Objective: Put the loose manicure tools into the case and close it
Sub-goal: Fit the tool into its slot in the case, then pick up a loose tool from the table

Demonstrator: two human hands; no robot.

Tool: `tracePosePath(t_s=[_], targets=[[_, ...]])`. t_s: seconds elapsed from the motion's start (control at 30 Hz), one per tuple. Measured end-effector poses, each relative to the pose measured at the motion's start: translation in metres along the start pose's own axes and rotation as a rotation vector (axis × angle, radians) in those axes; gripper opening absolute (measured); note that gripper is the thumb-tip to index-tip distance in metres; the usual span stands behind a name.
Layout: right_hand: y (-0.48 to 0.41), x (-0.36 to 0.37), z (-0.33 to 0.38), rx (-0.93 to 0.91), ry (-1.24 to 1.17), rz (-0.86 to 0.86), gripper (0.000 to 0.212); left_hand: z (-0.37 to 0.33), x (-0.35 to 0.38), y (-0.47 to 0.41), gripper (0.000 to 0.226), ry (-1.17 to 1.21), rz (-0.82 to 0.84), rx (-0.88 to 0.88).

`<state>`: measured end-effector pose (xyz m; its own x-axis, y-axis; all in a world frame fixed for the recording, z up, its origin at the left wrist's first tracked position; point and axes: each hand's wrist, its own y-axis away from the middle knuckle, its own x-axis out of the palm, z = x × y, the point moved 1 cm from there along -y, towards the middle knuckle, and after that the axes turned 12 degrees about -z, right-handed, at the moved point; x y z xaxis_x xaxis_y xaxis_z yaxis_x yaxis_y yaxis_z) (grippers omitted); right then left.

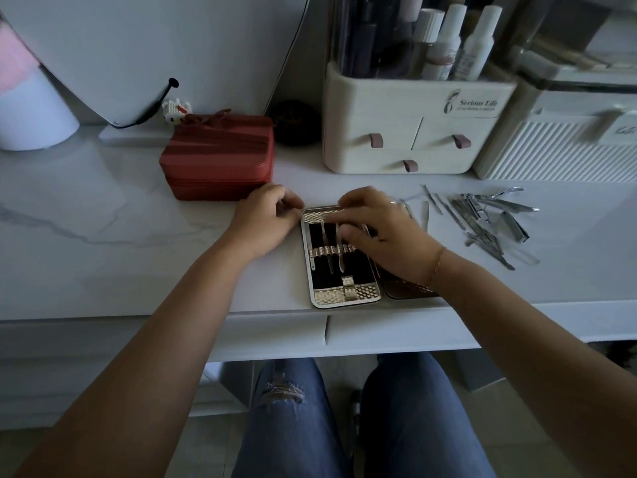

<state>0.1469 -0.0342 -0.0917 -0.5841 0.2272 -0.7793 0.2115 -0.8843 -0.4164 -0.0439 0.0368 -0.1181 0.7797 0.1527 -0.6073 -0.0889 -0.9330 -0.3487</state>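
Partway through, judging by the layout. Open manicure case (344, 294) lying flat near the front edge of a pale marble-look tabletop (138, 253), black velvety lining framed by gold basket-weave trim. Roughly three slim steel tools (331, 260) already tucked under its ribbed gold strap (325, 251). Right hand (382, 229) curled over the case's far end, seemingly pinching a further slim tool (370, 233), details blurred. Left hand (267, 219) loosely curled just left of the case, fingertips touching its far left corner, gripping nothing. Still to pack: a scattered heap of loose tools (482, 222) on the right, thin shiny rods, flat files, nail clippers, well apart from the case. Lid half (403, 292) mostly hidden beneath the right wrist, not yet closed.
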Motion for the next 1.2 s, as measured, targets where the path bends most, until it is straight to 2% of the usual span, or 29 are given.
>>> tracePosePath(t_s=[0.1,0.2,0.3,0.4,0.53,0.77,0.9,1.03,1.2], targets=[[0.0,-0.025,-0.032,0.185,0.016,-0.27,0.022,0.002,0.001,0.0,0.009,0.03,-0.001,0.02],[-0.001,-0.053,-0.071,0.409,0.187,-0.378,0.014,0.004,0.002,-0.001,0.007,0.006,0.003,0.054],[-0.002,-0.063,-0.088,0.574,0.29,-0.281,0.022,0.006,0.002,-0.001,0.007,0.004,0.006,0.063],[-0.005,-0.058,-0.088,0.616,0.427,-0.135,0.033,0.007,0.003,-0.002,0.007,0.003,0.007,0.071],[-0.01,-0.053,-0.084,0.702,0.422,-0.107,0.025,0.007,0.004,-0.002,0.006,-0.002,0.002,0.077],[-0.016,-0.054,-0.072,0.632,0.471,0.01,0.019,0.009,0.004,-0.003,0.007,-0.002,0.019,0.08],[-0.015,-0.051,-0.071,0.57,0.476,0.057,0.024,0.009,0.004,-0.003,0.007,-0.009,0.009,0.075],[-0.01,-0.05,-0.074,0.551,0.439,0.003,0.03,0.008,0.003,-0.002,0.006,-0.014,0.009,0.075],[-0.007,-0.051,-0.077,0.502,0.378,-0.091,0.026,0.007,0.003,-0.002,0.006,-0.018,0.006,0.074]])
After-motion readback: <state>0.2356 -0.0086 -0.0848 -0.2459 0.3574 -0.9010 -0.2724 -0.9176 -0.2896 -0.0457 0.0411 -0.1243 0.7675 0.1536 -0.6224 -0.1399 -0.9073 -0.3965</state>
